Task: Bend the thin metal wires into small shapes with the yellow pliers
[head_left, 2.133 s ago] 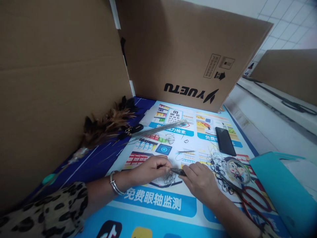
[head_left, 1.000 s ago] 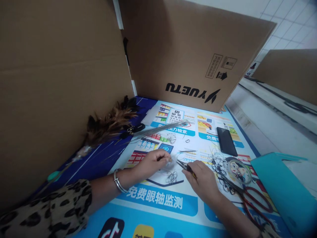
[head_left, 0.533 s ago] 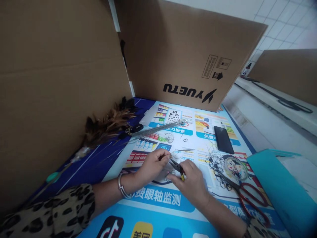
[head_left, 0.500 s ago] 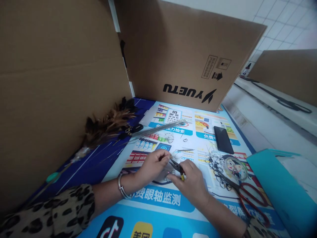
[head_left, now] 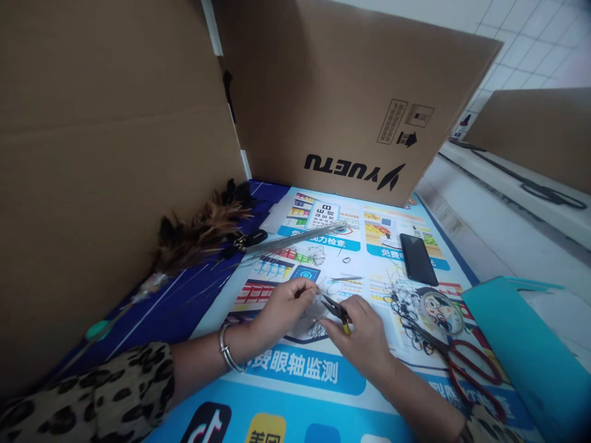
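Observation:
My right hand [head_left: 362,329] is closed around a pair of pliers [head_left: 339,311] with dark jaws and yellow on the handle. The jaws point up and left toward the fingertips of my left hand [head_left: 290,304], which are pinched together. What the left fingers hold is too small to make out. Under and beside the hands lies a clear bag or sheet [head_left: 305,323], partly hidden. Thin wire pieces [head_left: 348,279] lie just beyond the fingertips. Farther back stretches a bundle of thin straight metal wires [head_left: 300,237].
To the right lie black cord loops [head_left: 399,304], a round clear roll [head_left: 442,312], red-handled scissors [head_left: 466,366], a black phone [head_left: 418,259] and a teal folder [head_left: 508,344]. Brown feathers [head_left: 198,231] lie at the left. Cardboard panels [head_left: 360,92] wall the back and left side.
My right hand and the pliers have drawn slightly to the right, away from the left fingertips. The left hand stays almost where it was. The view has shifted a little.

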`<control>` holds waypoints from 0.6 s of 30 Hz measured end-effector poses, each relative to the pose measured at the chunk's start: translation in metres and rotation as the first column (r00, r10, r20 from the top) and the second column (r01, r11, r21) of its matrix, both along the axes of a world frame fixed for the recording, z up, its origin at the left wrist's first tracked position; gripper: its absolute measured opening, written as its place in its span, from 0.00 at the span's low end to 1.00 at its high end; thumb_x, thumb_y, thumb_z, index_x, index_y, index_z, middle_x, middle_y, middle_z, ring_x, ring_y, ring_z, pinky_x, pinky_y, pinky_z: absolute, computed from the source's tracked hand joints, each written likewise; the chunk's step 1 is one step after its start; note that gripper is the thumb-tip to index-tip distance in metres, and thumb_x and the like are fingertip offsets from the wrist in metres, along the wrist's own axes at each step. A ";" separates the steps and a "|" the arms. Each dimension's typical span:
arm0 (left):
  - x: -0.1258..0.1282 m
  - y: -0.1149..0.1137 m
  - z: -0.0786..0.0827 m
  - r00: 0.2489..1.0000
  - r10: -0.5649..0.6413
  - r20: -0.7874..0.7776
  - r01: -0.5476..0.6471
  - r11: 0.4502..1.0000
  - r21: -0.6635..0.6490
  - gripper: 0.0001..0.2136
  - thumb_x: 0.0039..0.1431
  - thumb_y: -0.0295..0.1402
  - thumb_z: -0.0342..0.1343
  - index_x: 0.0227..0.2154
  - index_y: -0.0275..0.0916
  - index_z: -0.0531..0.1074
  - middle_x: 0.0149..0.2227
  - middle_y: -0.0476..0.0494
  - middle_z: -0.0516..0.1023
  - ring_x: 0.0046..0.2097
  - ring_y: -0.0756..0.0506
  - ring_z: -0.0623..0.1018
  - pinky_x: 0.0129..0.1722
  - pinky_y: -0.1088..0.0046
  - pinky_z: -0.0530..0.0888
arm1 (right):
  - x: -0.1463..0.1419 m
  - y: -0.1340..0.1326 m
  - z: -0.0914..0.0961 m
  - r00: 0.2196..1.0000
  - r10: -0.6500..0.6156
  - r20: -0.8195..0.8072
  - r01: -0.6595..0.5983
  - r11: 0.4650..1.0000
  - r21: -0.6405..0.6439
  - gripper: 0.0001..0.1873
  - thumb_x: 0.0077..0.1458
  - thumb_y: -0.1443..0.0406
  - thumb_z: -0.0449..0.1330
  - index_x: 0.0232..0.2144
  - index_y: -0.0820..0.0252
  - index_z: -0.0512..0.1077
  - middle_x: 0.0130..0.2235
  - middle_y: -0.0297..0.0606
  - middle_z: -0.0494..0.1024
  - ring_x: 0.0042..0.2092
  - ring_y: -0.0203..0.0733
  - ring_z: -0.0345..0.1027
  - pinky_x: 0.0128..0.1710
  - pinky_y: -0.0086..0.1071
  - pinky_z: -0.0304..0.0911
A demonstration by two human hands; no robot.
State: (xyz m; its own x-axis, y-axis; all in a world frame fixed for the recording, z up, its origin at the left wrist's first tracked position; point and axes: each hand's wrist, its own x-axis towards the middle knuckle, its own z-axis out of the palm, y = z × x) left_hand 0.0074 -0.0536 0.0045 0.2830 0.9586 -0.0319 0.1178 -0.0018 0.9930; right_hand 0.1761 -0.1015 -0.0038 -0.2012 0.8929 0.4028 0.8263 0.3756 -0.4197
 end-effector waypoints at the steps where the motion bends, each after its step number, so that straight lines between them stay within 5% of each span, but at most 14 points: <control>1: 0.000 0.000 0.000 1.000 0.011 0.004 -0.011 1.000 0.004 0.06 0.54 0.32 0.49 0.26 0.36 0.67 0.24 0.52 0.65 0.27 0.52 0.64 0.27 0.78 0.62 | -0.001 0.000 0.000 1.000 0.008 0.000 -0.008 1.000 0.005 0.14 0.51 0.55 0.56 0.28 0.60 0.64 0.29 0.39 0.67 0.33 0.39 0.60 0.30 0.30 0.55; 9: 0.001 0.001 -0.013 1.000 0.029 -0.005 -0.029 0.998 0.061 0.07 0.55 0.33 0.49 0.28 0.36 0.68 0.27 0.49 0.68 0.31 0.50 0.67 0.32 0.76 0.64 | -0.007 -0.001 0.003 0.999 0.033 0.026 -0.034 0.999 0.038 0.14 0.51 0.55 0.56 0.29 0.61 0.64 0.30 0.39 0.67 0.34 0.40 0.60 0.31 0.31 0.55; 18: 0.000 0.000 -0.009 1.000 0.000 0.010 0.000 0.999 0.034 0.07 0.54 0.32 0.49 0.25 0.36 0.67 0.24 0.51 0.66 0.28 0.51 0.65 0.28 0.78 0.62 | -0.002 -0.002 -0.003 0.999 0.042 0.025 -0.044 0.997 0.065 0.12 0.51 0.56 0.57 0.30 0.61 0.65 0.30 0.38 0.66 0.34 0.40 0.60 0.32 0.31 0.56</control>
State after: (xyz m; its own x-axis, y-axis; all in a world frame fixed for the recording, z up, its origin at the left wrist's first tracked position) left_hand 0.0073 -0.0537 -0.0049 0.2830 0.9591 0.0035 0.1075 -0.0354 0.9936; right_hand 0.1739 -0.1031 -0.0063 -0.2487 0.8552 0.4548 0.8182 0.4368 -0.3739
